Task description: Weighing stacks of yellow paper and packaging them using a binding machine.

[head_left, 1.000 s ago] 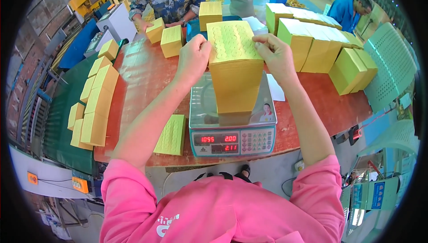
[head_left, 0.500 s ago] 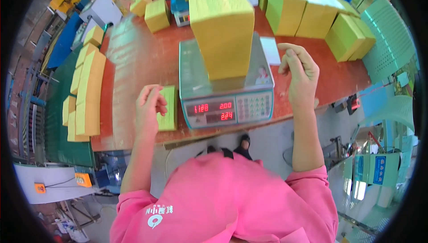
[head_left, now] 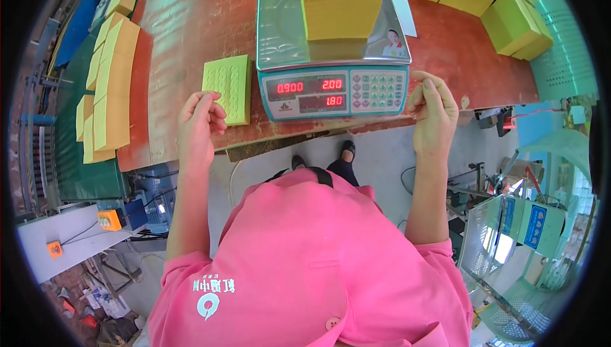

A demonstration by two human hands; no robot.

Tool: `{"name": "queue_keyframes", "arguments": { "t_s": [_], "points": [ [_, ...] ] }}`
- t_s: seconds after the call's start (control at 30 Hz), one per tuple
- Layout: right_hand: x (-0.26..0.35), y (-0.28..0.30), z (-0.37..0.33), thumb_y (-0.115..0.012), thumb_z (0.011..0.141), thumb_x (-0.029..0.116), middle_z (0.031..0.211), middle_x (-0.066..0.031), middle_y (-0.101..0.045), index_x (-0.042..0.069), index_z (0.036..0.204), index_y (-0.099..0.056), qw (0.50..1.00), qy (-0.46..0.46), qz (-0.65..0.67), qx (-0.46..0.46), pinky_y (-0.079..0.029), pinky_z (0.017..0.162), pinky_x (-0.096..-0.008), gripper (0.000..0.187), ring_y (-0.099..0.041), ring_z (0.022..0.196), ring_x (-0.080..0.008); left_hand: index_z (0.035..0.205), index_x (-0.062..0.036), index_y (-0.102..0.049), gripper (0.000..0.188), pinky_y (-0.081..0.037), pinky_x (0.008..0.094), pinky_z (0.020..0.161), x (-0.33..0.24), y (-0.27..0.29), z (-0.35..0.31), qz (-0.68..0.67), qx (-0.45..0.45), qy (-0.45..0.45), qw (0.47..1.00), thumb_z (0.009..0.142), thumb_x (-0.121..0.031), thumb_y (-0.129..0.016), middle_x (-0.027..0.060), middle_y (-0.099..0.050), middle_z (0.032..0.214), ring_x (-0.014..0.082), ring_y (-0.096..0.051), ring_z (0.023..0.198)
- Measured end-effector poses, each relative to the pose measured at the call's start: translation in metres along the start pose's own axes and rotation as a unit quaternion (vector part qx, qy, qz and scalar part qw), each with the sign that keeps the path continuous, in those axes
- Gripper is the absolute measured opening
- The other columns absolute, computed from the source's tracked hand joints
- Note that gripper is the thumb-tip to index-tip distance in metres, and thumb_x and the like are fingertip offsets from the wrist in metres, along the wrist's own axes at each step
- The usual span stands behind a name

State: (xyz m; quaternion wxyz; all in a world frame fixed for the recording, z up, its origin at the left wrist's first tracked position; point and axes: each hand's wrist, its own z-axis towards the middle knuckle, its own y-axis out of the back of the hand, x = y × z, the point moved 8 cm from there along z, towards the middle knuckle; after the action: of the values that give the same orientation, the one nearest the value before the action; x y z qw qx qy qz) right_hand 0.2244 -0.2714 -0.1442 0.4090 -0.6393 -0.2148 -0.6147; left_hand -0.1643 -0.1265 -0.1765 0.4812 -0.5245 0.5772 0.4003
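Observation:
A teal-edged electronic weighing scale point(head_left: 337, 92) with a steel pan and lit red digits stands near the table's front edge. On its pan rests a tall block of yellow paper sheets point(head_left: 344, 3), cut off by the upper rim. My left hand point(head_left: 202, 121) hovers at the near left corner of a small embossed yellow paper stack point(head_left: 227, 89); its fingers are curled in, with nothing seen in them. Beside the scale's right front corner is my right hand point(head_left: 436, 108), bent at the fingers, thumb close to the index, holding nothing that shows.
The red tabletop point(head_left: 172, 54) carries more yellow paper blocks point(head_left: 515, 25) at the back right. Several more blocks point(head_left: 111, 79) line its left side. A white card point(head_left: 403, 16) lies right of the pan. Machinery point(head_left: 541, 219) stands at the right.
The view has tipped down, so everything sits higher in the picture. The scale's red digits read differently. Both hands have drawn back slightly toward me; the tall block stays on the pan.

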Motion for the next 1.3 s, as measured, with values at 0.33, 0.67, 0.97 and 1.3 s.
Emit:
{"name": "queue_keyframes", "arguments": {
  "t_s": [0.33,0.67,0.97,1.3],
  "points": [
    [-0.002,0.001,0.012,-0.053,0.098,0.011,0.068,0.0006,-0.054,-0.002,0.104,-0.067,1.0,-0.006,-0.001,-0.004,-0.039,0.056,-0.0213,0.021,-0.05,0.06,-0.0075,0.107,-0.0044,-0.058,0.034,-0.048,0.029,0.065,-0.027,-0.025,0.043,-0.012,0.11,0.018,0.994,0.1,-0.036,-0.047,0.0066,-0.063,0.086,0.0152,-0.061,0.077],
    [0.031,-0.081,0.129,-0.046,0.102,0.023,0.142,-0.0156,-0.046,0.001,0.144,-0.04,0.99,0.126,0.023,0.057,-0.035,0.107,-0.0326,0.047,-0.045,0.129,-0.0227,0.13,-0.0041,-0.052,0.076,-0.042,0.0582,0.093,-0.164,-0.175,0.15,-0.026,0.196,0.059,0.979,0.087,-0.067,-0.052,0.0158,-0.058,0.126,0.0331,-0.055,0.116],
    [0.05,-0.126,0.158,-0.042,0.104,0.03,0.144,-0.015,-0.046,-0.004,0.141,-0.042,0.96,0.177,0.1,0.192,-0.029,0.112,-0.0311,0.05,-0.04,0.136,-0.0224,0.126,-0.0122,-0.061,0.047,-0.053,0.033,0.083,-0.168,-0.216,0.171,-0.053,0.277,0.104,0.954,0.09,-0.043,-0.063,0.0042,-0.067,0.117,0.0169,-0.066,0.1],
    [-0.053,-0.084,0.178,-0.047,0.101,0.034,0.132,-0.014,-0.057,0.003,0.135,-0.05,0.998,0.035,0.034,0.046,-0.038,0.103,-0.0305,0.046,-0.051,0.123,-0.021,0.133,-0.0124,-0.054,0.058,-0.048,0.035,0.093,-0.155,-0.243,0.13,0.003,0.293,0.12,0.949,0.089,-0.049,-0.063,0.0038,-0.063,0.125,0.0176,-0.061,0.112]
  ]
}}
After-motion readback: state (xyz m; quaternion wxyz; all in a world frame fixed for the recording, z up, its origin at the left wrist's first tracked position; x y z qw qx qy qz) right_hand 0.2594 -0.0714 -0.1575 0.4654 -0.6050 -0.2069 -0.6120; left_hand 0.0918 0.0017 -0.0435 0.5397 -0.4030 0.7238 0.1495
